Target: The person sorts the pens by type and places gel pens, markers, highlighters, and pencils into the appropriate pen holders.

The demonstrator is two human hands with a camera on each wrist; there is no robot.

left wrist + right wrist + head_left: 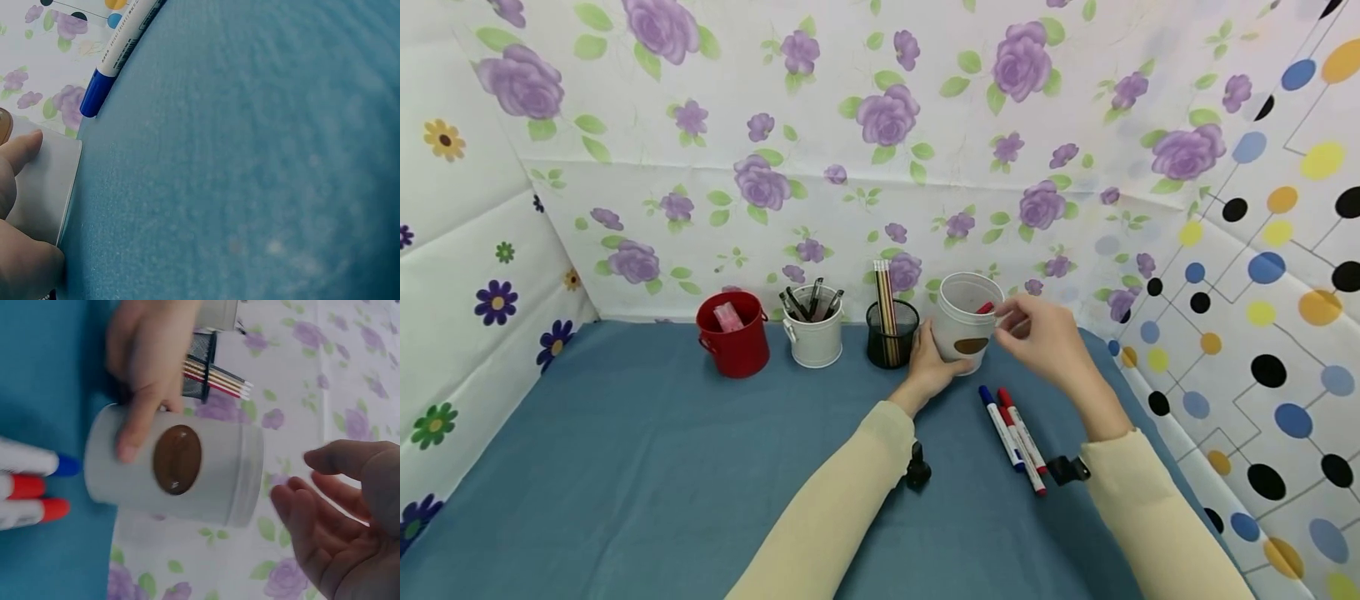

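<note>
My left hand grips the white cup standing on the bench beside the black mesh holder. My right hand hovers at its rim, fingers loose, holding nothing.

Makeshift tabletop booth, patterned fabric walls, blue cloth table, pen pots

Head cam looks down from above; both wrist cams sit close, sharing the white cup.
</note>
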